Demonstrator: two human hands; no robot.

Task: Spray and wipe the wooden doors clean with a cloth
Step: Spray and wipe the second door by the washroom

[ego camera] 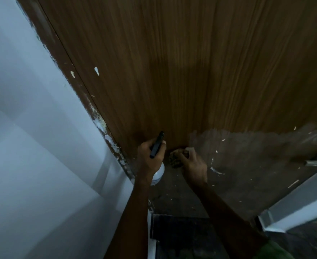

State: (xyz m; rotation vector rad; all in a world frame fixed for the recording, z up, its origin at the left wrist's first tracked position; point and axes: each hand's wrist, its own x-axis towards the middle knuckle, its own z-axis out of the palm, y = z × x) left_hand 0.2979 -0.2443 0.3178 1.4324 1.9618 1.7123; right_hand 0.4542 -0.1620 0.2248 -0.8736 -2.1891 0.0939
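1. Wooden door (172, 62): brown, vertical grain, filling most of the view; its lower band is dull grey and flecked with pale paint.
2. Left hand (150, 156): low on the door, near its left edge; fingers curled round the head of the spray bottle.
3. Spray bottle (158, 173): white body below the left hand, black nozzle and trigger (156, 145) angled up toward the door.
4. Right hand (194, 167): just beside the left hand, fingers bunched round the cloth and pressing it to the door.
5. Cloth (176, 157): crumpled, dark and patterned, against the door where brown meets grey, between the two hands.
6. Door frame (97, 116): brown strip along the door's left edge, heavily spotted with white paint.
7. Wall (32, 128): pale, left of the frame.
8. Green sleeve (273, 250): at the bottom right corner of the view.
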